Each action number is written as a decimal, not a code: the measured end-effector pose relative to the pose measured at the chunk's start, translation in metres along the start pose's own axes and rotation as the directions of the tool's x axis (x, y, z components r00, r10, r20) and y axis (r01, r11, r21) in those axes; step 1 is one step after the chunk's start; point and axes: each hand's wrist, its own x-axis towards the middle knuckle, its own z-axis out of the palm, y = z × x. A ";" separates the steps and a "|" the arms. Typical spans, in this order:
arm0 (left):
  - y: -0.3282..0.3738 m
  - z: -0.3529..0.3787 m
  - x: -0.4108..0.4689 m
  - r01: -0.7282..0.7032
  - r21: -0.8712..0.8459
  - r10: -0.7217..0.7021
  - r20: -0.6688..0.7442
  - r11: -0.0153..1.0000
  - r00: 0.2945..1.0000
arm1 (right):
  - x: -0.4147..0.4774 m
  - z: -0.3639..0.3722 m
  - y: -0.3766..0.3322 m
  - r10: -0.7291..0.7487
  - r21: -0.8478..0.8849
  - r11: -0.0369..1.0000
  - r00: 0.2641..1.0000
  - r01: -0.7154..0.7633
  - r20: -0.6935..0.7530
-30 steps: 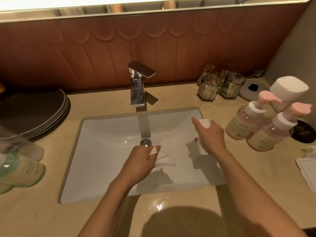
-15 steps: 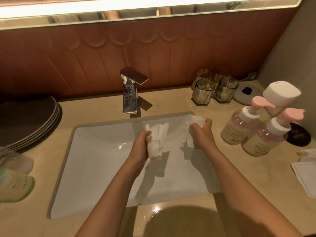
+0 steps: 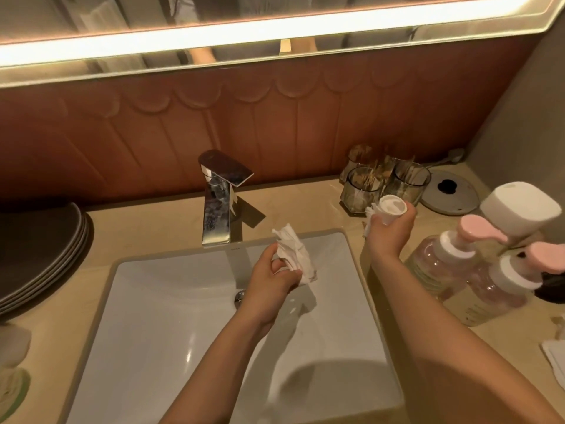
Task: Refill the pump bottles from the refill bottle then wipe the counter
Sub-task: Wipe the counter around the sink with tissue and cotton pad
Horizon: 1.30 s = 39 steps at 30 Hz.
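My left hand (image 3: 272, 280) grips a crumpled white tissue (image 3: 295, 255) above the back of the white sink (image 3: 171, 301), just right of the faucet. My right hand (image 3: 386, 232) holds a small white cap (image 3: 392, 207) together with a scrap of tissue, over the counter (image 3: 153, 231) at the sink's back right corner. Two clear pump bottles with pink pump heads stand right of that hand, one (image 3: 440, 264) nearer the sink and one (image 3: 501, 289) further right. A green bottle (image 3: 12, 390) shows at the left edge, partly cut off.
A chrome faucet (image 3: 218, 197) stands behind the sink. Stacked dark plates (image 3: 39, 249) lie at the left. Glass tumblers (image 3: 363, 188) with small items sit at the back right beside a round grey disc (image 3: 449, 195). A white dispenser (image 3: 519, 209) rises behind the bottles. White cloth (image 3: 556, 359) lies at the right edge.
Both hands rose out of the sink basin. My right hand moved right and back to the counter beside the tumblers. My left hand lifted the tissue toward the faucet.
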 end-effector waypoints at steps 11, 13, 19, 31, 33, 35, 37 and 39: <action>-0.007 0.005 0.005 0.001 -0.020 -0.001 0.027 1.000 1.000 | 0.005 0.002 0.012 -0.110 -0.030 0.994 0.994 0.110 -0.018; -0.007 0.003 0.002 -0.005 -0.022 0.006 0.029 1.000 1.000 | -0.005 -0.001 0.006 -0.157 -0.038 0.987 0.988 0.156 -0.009; -0.011 -0.014 -0.017 -0.034 0.014 0.033 0.020 0.999 0.999 | -0.081 -0.020 -0.005 -0.386 0.089 0.922 0.917 0.378 0.103; -0.041 -0.079 -0.097 -0.162 0.146 0.185 -0.162 0.976 0.969 | -0.225 -0.075 -0.014 -0.130 0.009 0.953 0.386 0.302 0.913; -0.047 -0.082 -0.107 -0.166 0.164 0.199 -0.211 0.972 0.957 | -0.240 -0.080 -0.011 -0.097 0.019 0.970 0.315 0.242 0.944; -0.050 -0.082 -0.114 -0.177 0.182 0.218 -0.233 0.967 0.948 | -0.251 -0.083 -0.008 -0.080 0.018 0.980 0.312 0.199 0.947; -0.051 -0.082 -0.120 -0.197 0.223 0.248 -0.229 0.955 0.941 | -0.258 -0.086 -0.007 -0.079 0.025 0.988 0.360 0.152 0.930; -0.050 -0.082 -0.124 -0.222 0.259 0.283 -0.230 0.940 0.931 | -0.260 -0.088 -0.007 -0.072 0.027 0.993 0.405 0.116 0.911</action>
